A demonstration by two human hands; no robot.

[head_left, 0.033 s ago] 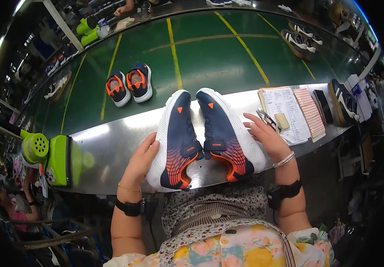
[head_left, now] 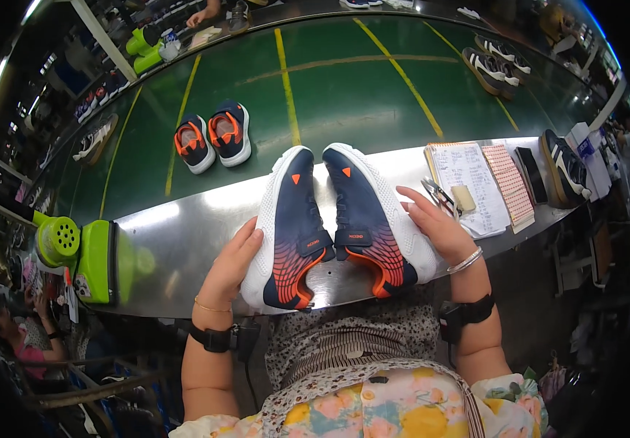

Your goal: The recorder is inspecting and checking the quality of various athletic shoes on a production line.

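A pair of navy sneakers with orange linings and white soles lies in front of me, toes pointing away, their soles facing outward. Against the sole of the left sneaker (head_left: 293, 230) rests my left hand (head_left: 232, 264), thumb and finger closed at its edge, the other fingers hidden. My right hand (head_left: 439, 228) touches the sole of the right sneaker (head_left: 373, 219) near the heel, with its fingers stretched out and spread. A strap crosses each sneaker, and a small orange triangle marks each toe.
Beyond the metal worktop (head_left: 183, 248) runs a green belt (head_left: 344, 95) carrying a second navy pair (head_left: 213, 140) and dark sneakers (head_left: 490, 69). A green machine (head_left: 96, 259) stands at left. On the right are a notebook (head_left: 475, 164), snips (head_left: 439, 196), a phone (head_left: 530, 175) and a dark shoe (head_left: 565, 171).
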